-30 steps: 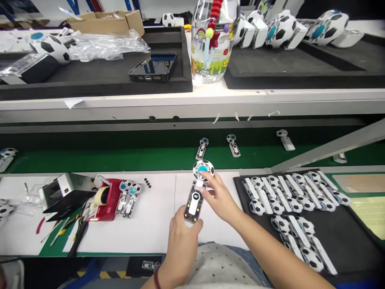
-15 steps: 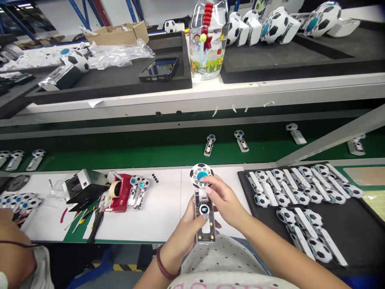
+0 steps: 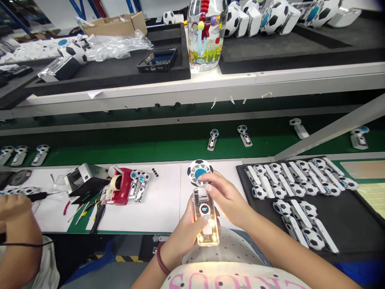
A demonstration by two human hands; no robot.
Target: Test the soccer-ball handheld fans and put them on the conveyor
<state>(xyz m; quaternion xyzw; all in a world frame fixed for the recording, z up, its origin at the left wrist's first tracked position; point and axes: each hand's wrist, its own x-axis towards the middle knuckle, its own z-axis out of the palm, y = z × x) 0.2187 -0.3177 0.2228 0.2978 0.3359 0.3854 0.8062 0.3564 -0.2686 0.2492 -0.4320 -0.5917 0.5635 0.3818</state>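
A handheld fan [image 3: 205, 202] with a football-patterned round head is held upright in front of my body. Its clear body has a small round display that reads about 100, and warm lights glow at the lower end. My left hand [image 3: 191, 228] wraps round the body from the left, thumb on the white strip below the display. My right hand [image 3: 227, 196] grips the edge of the fan head [image 3: 200, 173] with bent fingers, index fingertip near its blue centre. Some of both hands' fingers are hidden behind the fan.
Right of me, a black foam tray [image 3: 345, 216] carries several similar fans. On the left stand a red tape dispenser [image 3: 124, 186], two fans [image 3: 140, 186] and pliers [image 3: 98, 216]. Behind runs a green belt [image 3: 162, 144] with spaced fans. A co-worker's arm [image 3: 22, 237] is at far left.
The lights at the fan's lower end have turned from dim to bright warm glow. Fans on the green belt have shifted right. The co-worker's arm has moved. My grip stays similar.
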